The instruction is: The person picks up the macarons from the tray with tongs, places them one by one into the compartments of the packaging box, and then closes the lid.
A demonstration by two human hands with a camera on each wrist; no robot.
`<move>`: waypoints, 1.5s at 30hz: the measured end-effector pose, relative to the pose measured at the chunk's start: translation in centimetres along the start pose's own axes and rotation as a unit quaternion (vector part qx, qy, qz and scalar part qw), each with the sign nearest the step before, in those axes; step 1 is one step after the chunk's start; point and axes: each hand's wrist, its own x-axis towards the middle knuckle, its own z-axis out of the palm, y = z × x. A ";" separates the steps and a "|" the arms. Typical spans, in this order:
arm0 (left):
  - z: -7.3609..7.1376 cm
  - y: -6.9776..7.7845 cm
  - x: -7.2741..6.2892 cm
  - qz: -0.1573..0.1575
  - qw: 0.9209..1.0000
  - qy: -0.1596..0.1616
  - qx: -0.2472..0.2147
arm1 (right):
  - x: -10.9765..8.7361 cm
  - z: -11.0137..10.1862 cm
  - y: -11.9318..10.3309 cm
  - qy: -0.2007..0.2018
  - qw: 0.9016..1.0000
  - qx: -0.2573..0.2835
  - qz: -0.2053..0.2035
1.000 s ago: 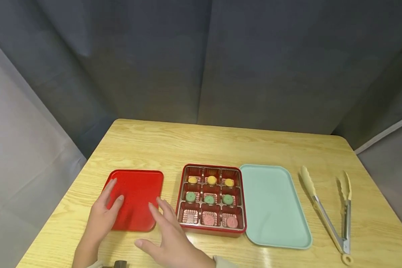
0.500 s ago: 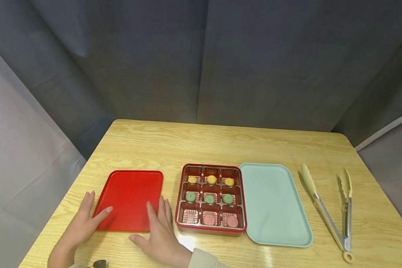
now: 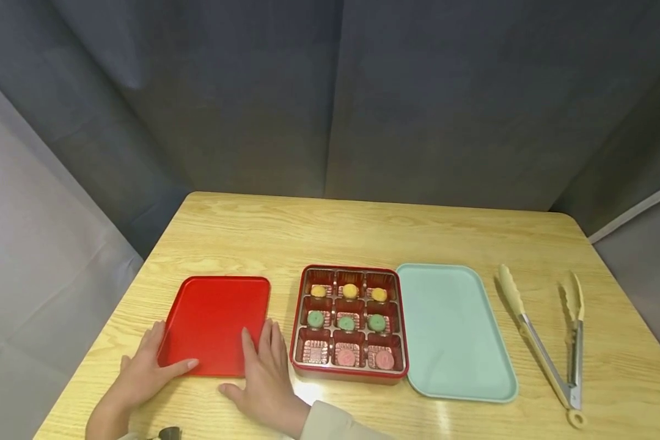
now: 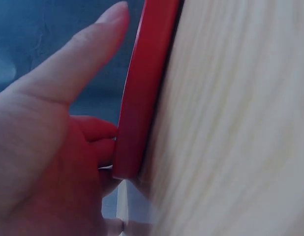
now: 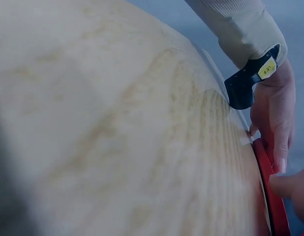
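Note:
A flat red square lid (image 3: 217,324) lies on the wooden table at the left. My left hand (image 3: 140,376) is at its front left corner, fingers along the left edge and thumb over the front edge. In the left wrist view, those fingers touch the lid's rim (image 4: 137,113). My right hand (image 3: 266,379) lies at the front right corner, fingers straight along the right edge. Right of it stands a red box (image 3: 349,374) with a divided insert. It holds three yellow sweets (image 3: 350,291), three green ones (image 3: 346,323) and two pink ones (image 3: 346,357); the front left compartment shows its ribbed floor.
A pale green tray (image 3: 456,333) lies against the box's right side. Farther right are spread tongs (image 3: 547,360) with cream tips. The wooden table (image 3: 286,229) ends at dark curtains (image 3: 253,98) behind.
Both hands came down from above the lid to its front corners. The left hand first moved outward left, then in against the lid's edge. Box, tray and tongs stay in place.

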 end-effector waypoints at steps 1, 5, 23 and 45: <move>0.0 0.1 0.0 0.002 1.000 0.002 0.002 | 0.1 0.0 0.0 0.003 1.000 -0.007 0.000; -0.1 0.2 0.1 0.014 1.000 0.009 0.010 | 0.6 0.0 0.1 0.015 1.000 -0.022 0.001; -0.2 0.4 -0.5 0.033 0.999 0.033 0.005 | 1.0 -0.4 -0.1 0.018 1.000 0.003 0.006; -2.8 2.8 -1.5 0.021 0.995 0.054 -0.076 | 1.4 -4.6 -1.9 0.000 0.986 0.163 0.021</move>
